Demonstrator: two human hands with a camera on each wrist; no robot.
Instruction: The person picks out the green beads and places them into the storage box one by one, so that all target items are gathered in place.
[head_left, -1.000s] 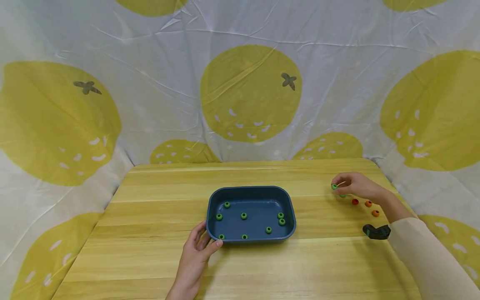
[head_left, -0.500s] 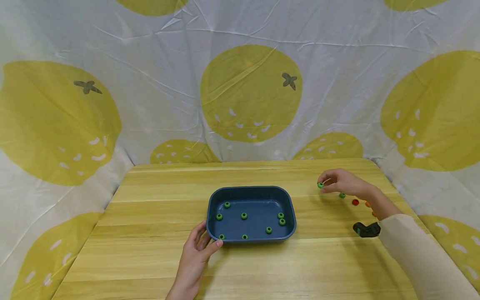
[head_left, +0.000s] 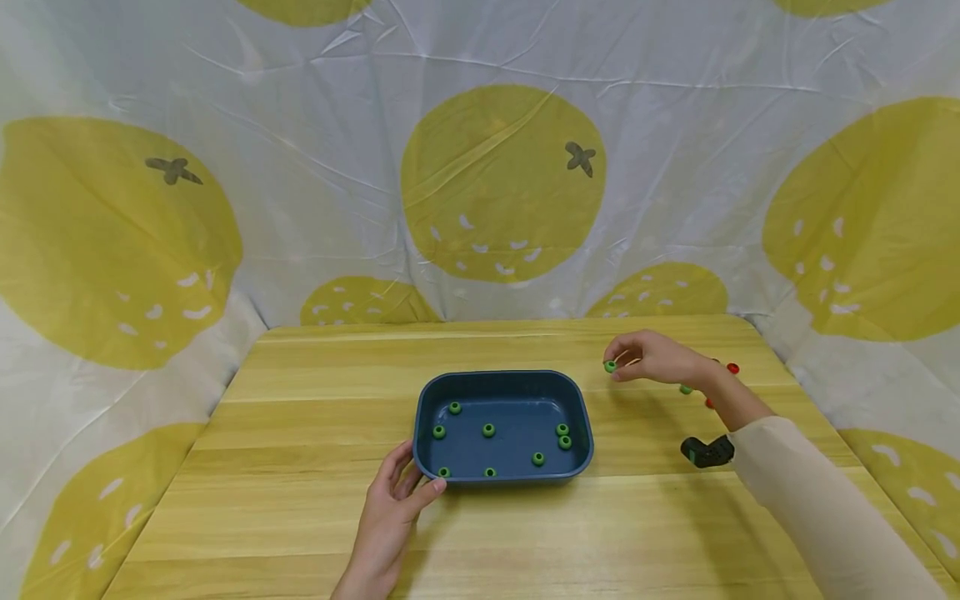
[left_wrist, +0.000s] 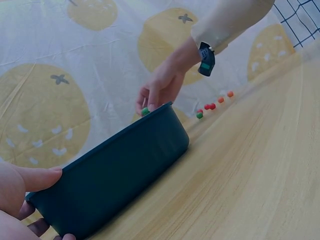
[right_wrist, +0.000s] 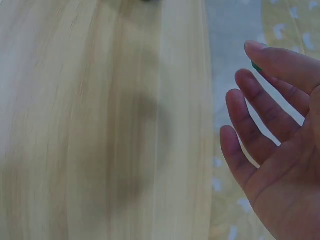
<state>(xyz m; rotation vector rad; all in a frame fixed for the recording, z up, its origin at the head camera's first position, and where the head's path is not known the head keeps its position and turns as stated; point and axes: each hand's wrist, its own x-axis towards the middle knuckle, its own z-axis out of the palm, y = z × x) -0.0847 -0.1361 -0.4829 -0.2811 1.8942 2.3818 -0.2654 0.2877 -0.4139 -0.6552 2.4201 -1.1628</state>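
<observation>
My left hand (head_left: 390, 508) grips the near-left corner of a dark blue rectangular tub (head_left: 495, 387), thumb over the rim and fingers around the side. Inside it lie several green beads (head_left: 488, 431) with dark holes, scattered over the bottom. To the right of the tub, my right hand (head_left: 660, 357) pinches another green bead (head_left: 611, 367) between thumb and index finger, above the table. In the right wrist view only a sliver of that green bead (right_wrist: 256, 66) shows behind the thumb, with the other fingers spread loosely.
On the table (head_left: 300, 500) behind the right forearm lie a green bead (head_left: 686, 389) and red beads (head_left: 732, 368). The left wrist view also shows orange beads (left_wrist: 221, 100) there. A black device (head_left: 707, 452) is worn at the right wrist. A lemon-patterned cloth (head_left: 322, 167) hangs behind.
My right hand has moved left toward the tub, carrying the pinched green bead. Its forearm now covers the orange beads and reveals red ones further back. My left hand and the tub stay put.
</observation>
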